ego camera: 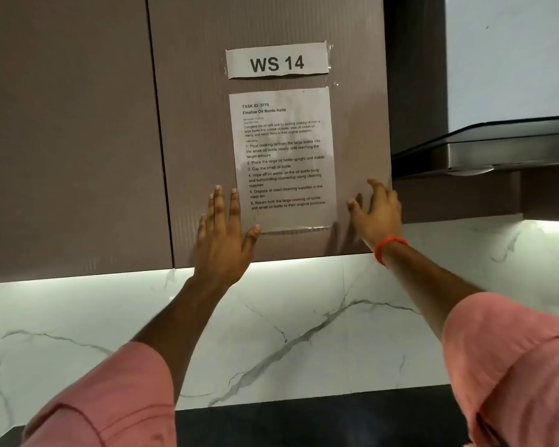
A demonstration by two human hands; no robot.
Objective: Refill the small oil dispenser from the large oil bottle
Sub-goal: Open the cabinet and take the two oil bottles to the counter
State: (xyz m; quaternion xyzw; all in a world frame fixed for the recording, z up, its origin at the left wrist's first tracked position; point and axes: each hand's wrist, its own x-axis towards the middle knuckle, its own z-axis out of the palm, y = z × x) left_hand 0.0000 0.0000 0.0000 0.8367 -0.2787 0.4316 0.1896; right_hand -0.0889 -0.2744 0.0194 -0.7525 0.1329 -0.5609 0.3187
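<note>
Neither the large oil bottle nor the small oil dispenser is in view. I face a brown wall cabinet door [191,130] with a taped task sheet [283,156] and a "WS 14" label [276,61]. My left hand [223,233] is raised flat against the door, fingers spread, at the sheet's lower left corner. To the sheet's lower right, my right hand [376,214] hovers with fingers apart and a red band on its wrist. Both hands hold nothing.
A second cabinet door [65,137] is to the left. A dark range hood [484,150] juts out at the upper right. Below the cabinets runs a white marble backsplash [304,324], and a strip of dark countertop [304,421] shows at the bottom.
</note>
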